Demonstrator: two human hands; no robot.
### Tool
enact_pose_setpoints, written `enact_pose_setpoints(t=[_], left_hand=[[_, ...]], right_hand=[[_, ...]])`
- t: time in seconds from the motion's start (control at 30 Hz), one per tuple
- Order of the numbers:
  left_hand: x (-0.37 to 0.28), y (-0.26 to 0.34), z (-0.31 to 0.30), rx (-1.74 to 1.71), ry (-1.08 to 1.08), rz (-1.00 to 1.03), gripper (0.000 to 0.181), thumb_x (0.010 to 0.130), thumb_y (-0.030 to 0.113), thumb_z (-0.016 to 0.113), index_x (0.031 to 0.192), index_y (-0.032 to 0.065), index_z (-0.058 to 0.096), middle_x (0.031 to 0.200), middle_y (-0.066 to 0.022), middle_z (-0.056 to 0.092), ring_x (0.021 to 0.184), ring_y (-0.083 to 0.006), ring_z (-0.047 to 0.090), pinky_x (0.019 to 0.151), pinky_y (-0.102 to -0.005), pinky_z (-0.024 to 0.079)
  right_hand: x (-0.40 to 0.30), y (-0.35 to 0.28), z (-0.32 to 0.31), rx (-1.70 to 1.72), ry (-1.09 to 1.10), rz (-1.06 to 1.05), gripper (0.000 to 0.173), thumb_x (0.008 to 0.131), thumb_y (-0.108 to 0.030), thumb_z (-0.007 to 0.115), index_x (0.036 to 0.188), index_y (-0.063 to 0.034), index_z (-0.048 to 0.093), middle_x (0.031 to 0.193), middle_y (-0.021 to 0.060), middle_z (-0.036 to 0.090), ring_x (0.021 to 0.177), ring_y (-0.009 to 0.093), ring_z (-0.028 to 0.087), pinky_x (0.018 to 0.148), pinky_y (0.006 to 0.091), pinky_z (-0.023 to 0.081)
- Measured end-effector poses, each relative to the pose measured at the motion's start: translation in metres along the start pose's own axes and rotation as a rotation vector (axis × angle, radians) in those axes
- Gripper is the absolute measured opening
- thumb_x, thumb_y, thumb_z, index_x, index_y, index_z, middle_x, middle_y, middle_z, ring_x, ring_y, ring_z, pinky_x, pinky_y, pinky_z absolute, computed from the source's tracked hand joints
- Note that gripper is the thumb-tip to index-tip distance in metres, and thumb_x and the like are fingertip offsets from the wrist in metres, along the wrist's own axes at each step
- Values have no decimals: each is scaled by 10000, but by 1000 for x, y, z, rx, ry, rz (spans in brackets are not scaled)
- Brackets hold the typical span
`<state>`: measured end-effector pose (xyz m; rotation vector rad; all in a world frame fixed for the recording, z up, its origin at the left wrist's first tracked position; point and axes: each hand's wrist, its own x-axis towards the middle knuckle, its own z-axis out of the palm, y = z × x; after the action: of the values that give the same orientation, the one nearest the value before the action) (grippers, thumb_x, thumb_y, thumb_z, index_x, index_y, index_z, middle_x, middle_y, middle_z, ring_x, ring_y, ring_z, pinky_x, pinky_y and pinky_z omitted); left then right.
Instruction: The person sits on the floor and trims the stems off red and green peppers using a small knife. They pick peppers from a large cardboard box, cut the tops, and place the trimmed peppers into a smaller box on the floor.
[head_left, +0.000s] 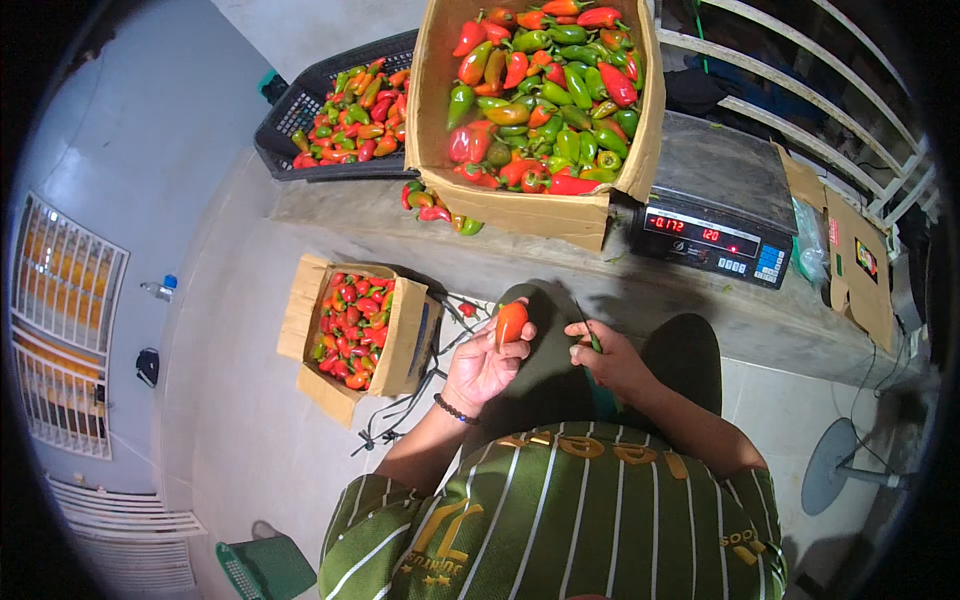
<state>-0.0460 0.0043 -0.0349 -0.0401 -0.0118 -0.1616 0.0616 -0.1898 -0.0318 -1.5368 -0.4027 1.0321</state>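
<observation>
My left hand (486, 365) holds up an orange-red pepper (512, 324), gripped between thumb and fingers. To its right, my right hand (611, 360) is closed on a small knife (582, 315), its thin dark blade pointing up and away from me. Green shows between those fingers, perhaps the knife's handle. Both hands are above my lap, apart from each other. Ahead, a large cardboard box (529, 202) holds many red, green and mixed-colour peppers (577, 88). On the floor at my left stands a smaller open cardboard box (405, 337) of mostly red peppers (352, 330).
A black plastic crate (300, 161) of peppers and a digital scale (712, 225) with a lit display rest on the concrete ledge (517, 259). Loose peppers (435, 210) lie below the crate. Black straps (397, 412) trail on the floor. Flattened cardboard (855, 277) is at right.
</observation>
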Motion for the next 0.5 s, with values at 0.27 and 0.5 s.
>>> enact_pose_setpoints(t=[0.27,0.5], left_hand=[[0,12,-18,-157,94,34,470,865,71,495,1311,87,347,1125,-210,484,815,-203,542,754,-320,518],[-10,16,-31,-132,160,83,425,880,110,444,1293,47,369,1210,-213,495,924,-248,578,817,-365,505]], right_hand=[[0,3,-3,21,17,5,328,821,-154,554,1124,-46,492,773,23,534,543,65,441,478,217,368],[0,-1,-1,21,-7,16,338,827,-156,540,1142,-48,483,770,18,528,535,59,421,469,214,353]])
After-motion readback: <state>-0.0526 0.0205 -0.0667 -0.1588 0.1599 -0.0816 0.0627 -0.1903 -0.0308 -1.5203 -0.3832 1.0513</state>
